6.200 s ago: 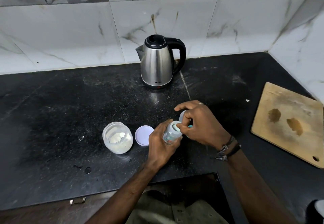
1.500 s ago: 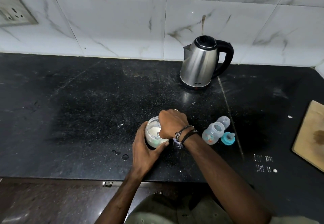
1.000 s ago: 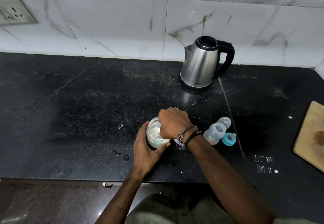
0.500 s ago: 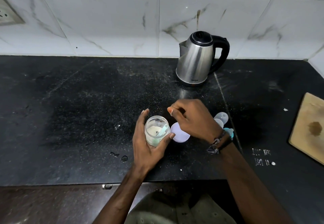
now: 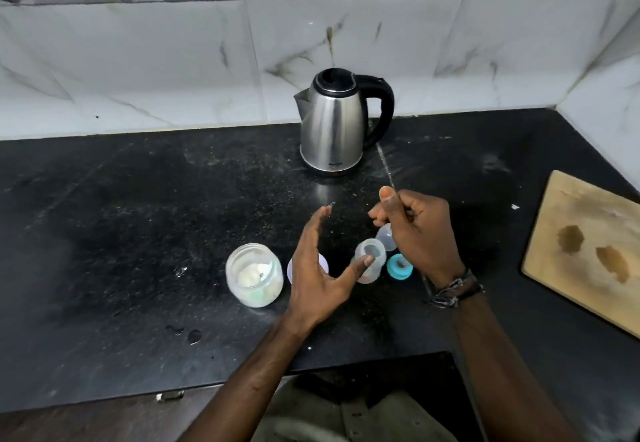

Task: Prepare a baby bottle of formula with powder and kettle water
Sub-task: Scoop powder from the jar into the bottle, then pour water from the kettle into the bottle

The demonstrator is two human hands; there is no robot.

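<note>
The left hand [image 5: 320, 268] is spread, holding nothing, its thumb in front of the open bottle [image 5: 370, 263] standing on the black tabletop [image 5: 121, 233]. The right hand [image 5: 415, 230] hovers just right of the bottle, fingers curled; what it pinches cannot be told. Left of the left hand stands the powder jar [image 5: 254, 275]. Beyond both hands sits the kettle [image 5: 334, 126].

The scene is dimly and evenly lit, with colours muted. A soft reflection of the kettle [image 5: 334, 126] is seen on the dark counter [image 5: 138, 216] just in front of it, and pale highlights run down its steel body. Straight tile lines are bent near the edges by the wide lens. The left hand [image 5: 320, 268] is slightly blurred.
</note>
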